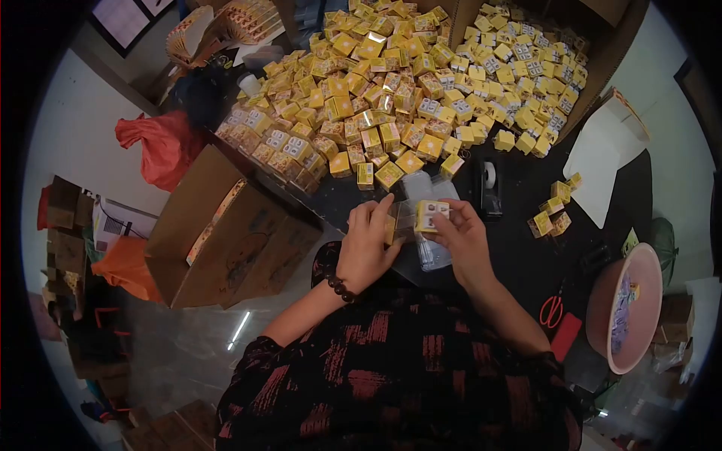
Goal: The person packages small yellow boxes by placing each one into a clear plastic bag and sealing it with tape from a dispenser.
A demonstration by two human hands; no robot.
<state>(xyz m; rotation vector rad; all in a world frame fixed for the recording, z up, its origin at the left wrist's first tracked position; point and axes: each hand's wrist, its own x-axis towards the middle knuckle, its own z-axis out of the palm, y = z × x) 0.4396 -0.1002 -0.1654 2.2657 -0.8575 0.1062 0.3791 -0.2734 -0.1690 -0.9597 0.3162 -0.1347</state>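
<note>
My right hand (468, 244) pinches a small yellow box (429, 218) with a white, picture-printed face turned up. A clear plastic case (407, 216) lies between my two hands, close against that box. My left hand (364, 244), with a dark bead bracelet (341, 289) at the wrist, is closed round the case's left end, where a bit of yellow shows by the fingers. Under the hands, flat clear plastic sleeves (435, 258) rest on the black table (496, 259). Just beyond, a big heap of small yellow boxes (353, 83) covers the tabletop.
A black tape dispenser (489, 188) stands right of my hands, near several loose boxes (555, 204) and white paper (598, 169). Red-handled scissors (551, 311), a red phone-like slab (565, 337) and a pink basin (624, 308) sit at right. An open cardboard carton (248, 244) is at left.
</note>
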